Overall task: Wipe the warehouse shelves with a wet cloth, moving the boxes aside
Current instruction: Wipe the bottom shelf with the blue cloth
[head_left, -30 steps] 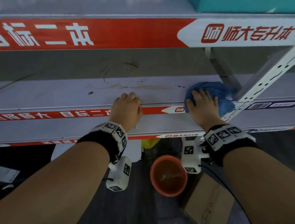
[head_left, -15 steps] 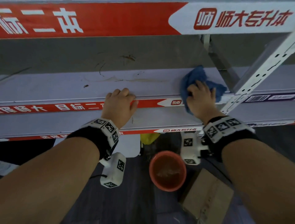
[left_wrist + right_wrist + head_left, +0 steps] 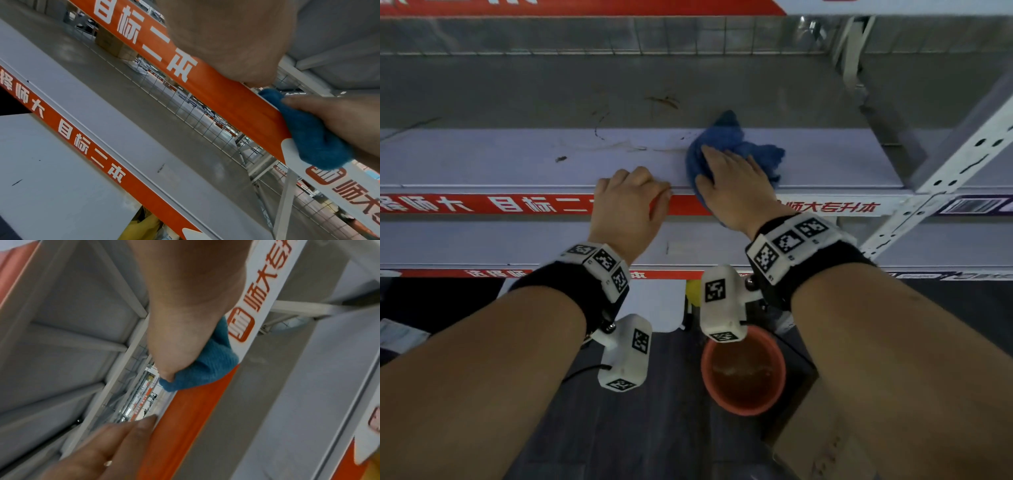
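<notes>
A crumpled blue cloth (image 3: pixel 726 137) lies on the white middle shelf (image 3: pixel 482 157) and hangs over its red-and-white front beam (image 3: pixel 517 204). My right hand (image 3: pixel 732 178) presses flat on the cloth with straight fingers, and its thumb sits on the fold at the edge (image 3: pixel 166 374). Brown stains (image 3: pixel 619 145) mark the shelf just left of the cloth. My left hand (image 3: pixel 631 192) holds the shelf's front edge close beside the right hand, with bent fingers on top and the thumb on the beam. The left wrist view shows the cloth (image 3: pixel 314 138) draped over the beam.
A white perforated upright (image 3: pixel 962 168) stands to the right of the cloth. Wire mesh (image 3: pixel 619 34) closes the back of the shelf. Below lies a lower shelf (image 3: pixel 482 240). On the floor are an orange basin of water (image 3: pixel 743 370) and a cardboard box (image 3: pixel 825 438).
My right hand has slid the cloth left along the shelf, from beside the upright to near the left hand and the stains. Its fingers went from bunching the cloth to lying flat on it.
</notes>
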